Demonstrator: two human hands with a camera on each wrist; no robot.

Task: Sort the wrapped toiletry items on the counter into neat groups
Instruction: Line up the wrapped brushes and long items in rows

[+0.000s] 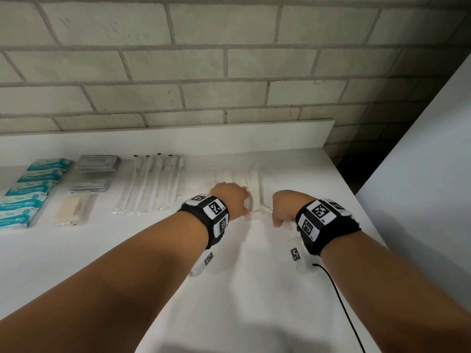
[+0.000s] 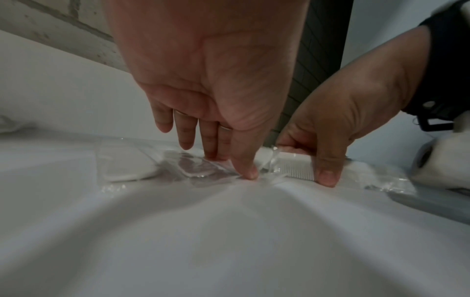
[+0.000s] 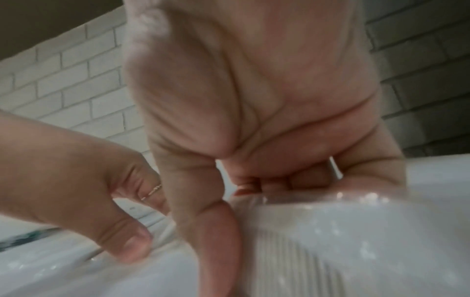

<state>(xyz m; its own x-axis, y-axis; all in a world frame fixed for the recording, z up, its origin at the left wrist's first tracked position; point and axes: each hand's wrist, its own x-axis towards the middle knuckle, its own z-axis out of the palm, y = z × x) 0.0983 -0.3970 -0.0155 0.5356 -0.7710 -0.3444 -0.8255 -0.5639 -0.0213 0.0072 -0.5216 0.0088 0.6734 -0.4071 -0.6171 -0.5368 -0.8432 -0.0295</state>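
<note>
1. Fingertips [image 2: 250, 173] of the left hand [image 1: 230, 198] press down, nearly straight, on the clear wrappers of the white combs [image 1: 240, 178] already laid side by side. The thumb tip pins the film's near edge to the counter [image 1: 254, 276], and nothing is curled into a grasp.
2. Over at the left hand's 3 o'clock, the right hand [image 1: 284, 207] pinches a wrapped comb [image 2: 295, 169] between thumb and curled fingers, teeth toward the wearer; it lies low on the counter, just beside the row.
3. From the head view, the comb group sits at 12 o'clock of the two hands. At 9 to 10 o'clock are finished groups: wrapped toothbrushes [image 1: 153, 184], flat sachets [image 1: 98, 163], a soap-like bar [image 1: 72, 207] and teal packets [image 1: 30, 189] at the far left edge.
4. The step in hand looks like adding this comb to its row, probably among the last pieces (no other loose items show in these views).
5. Next, the right hand would need to slide the comb flush and parallel against its neighbour while the left holds the row flat, then let go without dragging the film.
6. Slippery wrappers could skid or overlap, so light downward pressure seems wise.
</note>
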